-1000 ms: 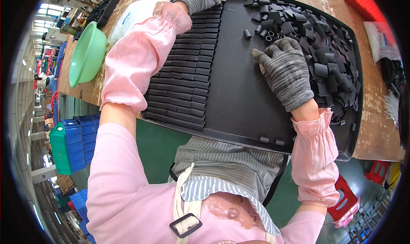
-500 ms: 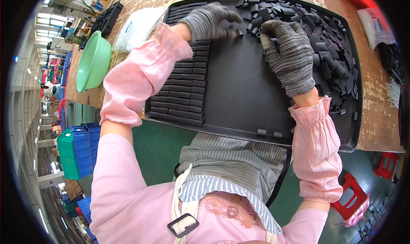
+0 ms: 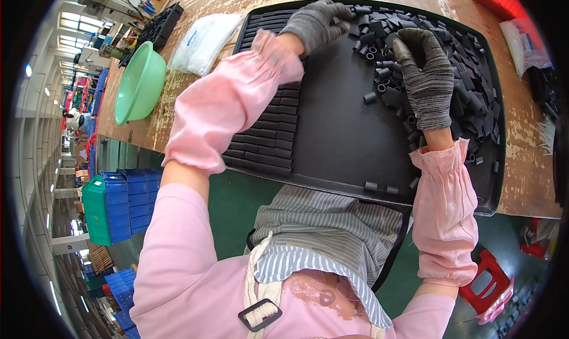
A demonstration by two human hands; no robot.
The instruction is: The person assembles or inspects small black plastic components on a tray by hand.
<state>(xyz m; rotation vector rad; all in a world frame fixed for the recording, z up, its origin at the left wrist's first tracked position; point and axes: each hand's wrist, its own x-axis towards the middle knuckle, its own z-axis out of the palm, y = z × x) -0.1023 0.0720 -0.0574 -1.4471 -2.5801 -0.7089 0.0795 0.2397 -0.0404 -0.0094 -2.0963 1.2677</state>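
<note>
A large black tray [image 3: 338,125] holds a loose heap of short black tubes [image 3: 468,90] on its right side. Rows of the same black tubes [image 3: 267,134] lie end to end along its left side. My left hand [image 3: 320,25], in a grey knit glove, is over the tray's far side, fingers stretched toward the heap's left edge. Its thumb and forefinger look apart, and nothing shows between them. My right hand [image 3: 425,78], gloved alike, rests over the heap with thumb and forefinger tips brought together. Whatever they pinch is hidden.
A light green basin [image 3: 139,84] and a white plastic bag [image 3: 201,42] stand left of the tray on the worn wooden table [image 3: 178,96]. Clear bags [image 3: 524,45] and a red bin [image 3: 498,1] are at the far right. A red stool [image 3: 489,280] stands below.
My left hand has moved right toward the heap. The right hand has drawn its thumb and forefinger together, and tubes from the heap now lie spread farther left across the tray.
</note>
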